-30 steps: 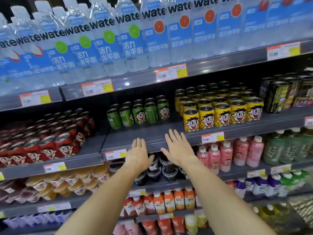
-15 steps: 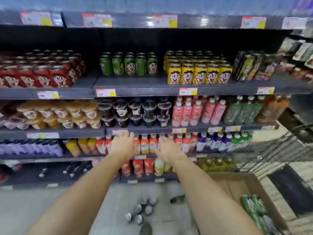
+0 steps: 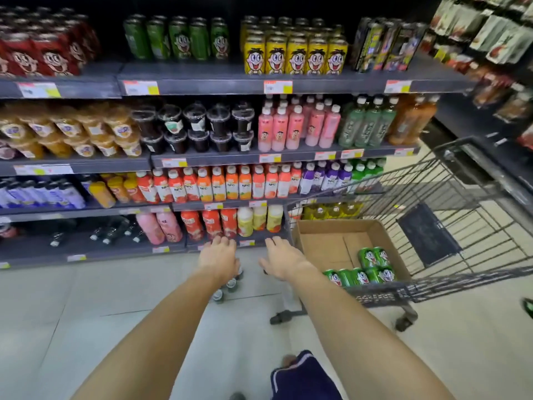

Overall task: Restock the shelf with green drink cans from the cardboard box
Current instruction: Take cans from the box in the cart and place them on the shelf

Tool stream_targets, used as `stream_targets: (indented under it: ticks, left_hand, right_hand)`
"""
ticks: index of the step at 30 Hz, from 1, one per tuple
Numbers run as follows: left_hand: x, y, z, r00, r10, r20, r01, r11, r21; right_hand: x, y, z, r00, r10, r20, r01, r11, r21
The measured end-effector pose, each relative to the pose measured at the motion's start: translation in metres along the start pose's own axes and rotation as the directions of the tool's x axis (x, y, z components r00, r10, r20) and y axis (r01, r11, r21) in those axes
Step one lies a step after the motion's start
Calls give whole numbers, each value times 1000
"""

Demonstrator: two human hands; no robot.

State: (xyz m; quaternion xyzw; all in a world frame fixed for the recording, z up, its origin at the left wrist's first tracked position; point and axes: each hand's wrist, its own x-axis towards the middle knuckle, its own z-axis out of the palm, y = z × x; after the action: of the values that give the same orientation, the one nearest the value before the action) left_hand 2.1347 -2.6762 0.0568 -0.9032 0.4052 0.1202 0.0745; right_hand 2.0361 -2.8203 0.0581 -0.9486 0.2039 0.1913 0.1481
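Right hand [image 3: 284, 259] empty, green cans [image 3: 364, 268] beside

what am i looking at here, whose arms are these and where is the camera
No machine here: these are a person's two bare arms, filmed by one wide-angle camera worn on the head, looking forward and down. That is why the arms stretch out from the bottom edge.

The left hand and right hand both reach down with fingers relaxed, and neither holds anything. Below the left hand a few small cans stand on the floor.

Ahead is a store shelf of drinks; a row of green cans stands on the top level in view. To the right is a cart carrying an open box with more green cans lying inside.
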Motion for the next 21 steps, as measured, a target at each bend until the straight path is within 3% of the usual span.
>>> stream_targets:
  ticks: [7,21]
  left_hand:
    - [10,109,6,991,131,28,-134,983,124]
    - [60,377,-3,960,218,175,-226,974,26]
  right_hand:
    - [-55,92,11,995,96,-21,-94,993,67]
    - [-146,358,9,942,334,-41,-323,931,168]
